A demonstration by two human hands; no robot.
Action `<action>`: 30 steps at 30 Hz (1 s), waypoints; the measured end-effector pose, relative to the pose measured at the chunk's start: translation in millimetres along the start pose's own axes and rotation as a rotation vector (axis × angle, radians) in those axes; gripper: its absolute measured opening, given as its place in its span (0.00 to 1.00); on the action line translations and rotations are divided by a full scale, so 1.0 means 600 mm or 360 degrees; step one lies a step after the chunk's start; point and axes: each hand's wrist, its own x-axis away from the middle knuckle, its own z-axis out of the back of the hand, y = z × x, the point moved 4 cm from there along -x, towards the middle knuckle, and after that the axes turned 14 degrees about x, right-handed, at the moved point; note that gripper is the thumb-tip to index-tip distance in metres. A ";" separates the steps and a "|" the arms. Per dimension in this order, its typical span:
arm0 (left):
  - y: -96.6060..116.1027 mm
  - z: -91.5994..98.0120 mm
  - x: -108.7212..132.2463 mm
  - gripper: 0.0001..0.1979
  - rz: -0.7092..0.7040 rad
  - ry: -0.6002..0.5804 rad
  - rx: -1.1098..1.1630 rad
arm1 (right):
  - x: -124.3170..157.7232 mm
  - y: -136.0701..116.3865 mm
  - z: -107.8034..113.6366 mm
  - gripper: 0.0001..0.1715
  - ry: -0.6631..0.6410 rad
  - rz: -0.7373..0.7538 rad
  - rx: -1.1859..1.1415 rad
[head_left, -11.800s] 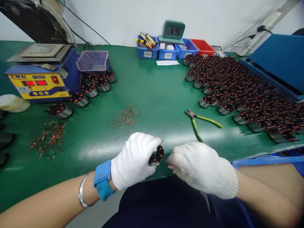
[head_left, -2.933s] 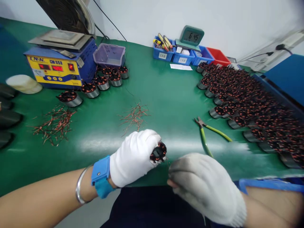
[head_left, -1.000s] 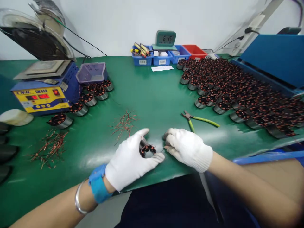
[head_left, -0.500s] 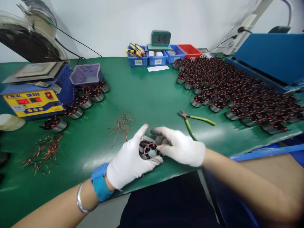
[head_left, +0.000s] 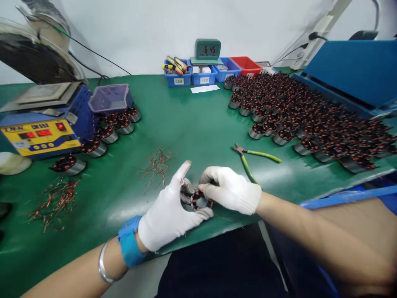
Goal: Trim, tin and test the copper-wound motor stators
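Observation:
My left hand (head_left: 172, 211), in a white glove, is wrapped round a motor stator (head_left: 194, 199), a metal ring with copper windings, close to the table's front edge. At the stator's right rim is my right hand (head_left: 231, 188), also gloved, with thumb and forefinger pinched together. Whether a wire end sits in that pinch is too small to make out. Green-handled cutting pliers (head_left: 245, 155) lie with their jaws apart beyond my right hand. Loose copper wire offcuts (head_left: 157, 165) are scattered beyond my left hand.
Many stators (head_left: 297, 111) crowd the right side, before a blue machine (head_left: 356, 74). At left, a yellow-fronted device (head_left: 40, 138), several stators (head_left: 107, 133), a purple bin (head_left: 111, 98) and a wire pile (head_left: 58, 203). Behind stand blue bins (head_left: 179, 79), a red bin (head_left: 248, 66) and a clock (head_left: 208, 49).
My right hand's fingers have curled into a pinch at the stator's rim; before, they were more spread. My left hand keeps its hold. The view has shifted slightly.

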 end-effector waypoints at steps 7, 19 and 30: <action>0.018 -0.001 -0.014 0.30 -0.0148 -0.0214 -0.0512 | 0.016 0.028 0.023 0.10 0.0092 -0.0206 0.0786; 0.013 0.010 -0.025 0.24 -0.0413 -0.0397 -0.0483 | 0.076 -0.003 -0.024 0.32 0.0152 0.0133 0.0834; 0.018 0.008 -0.025 0.25 -0.0280 -0.0411 -0.0483 | 0.060 0.038 -0.016 0.13 -0.0098 0.0115 0.0203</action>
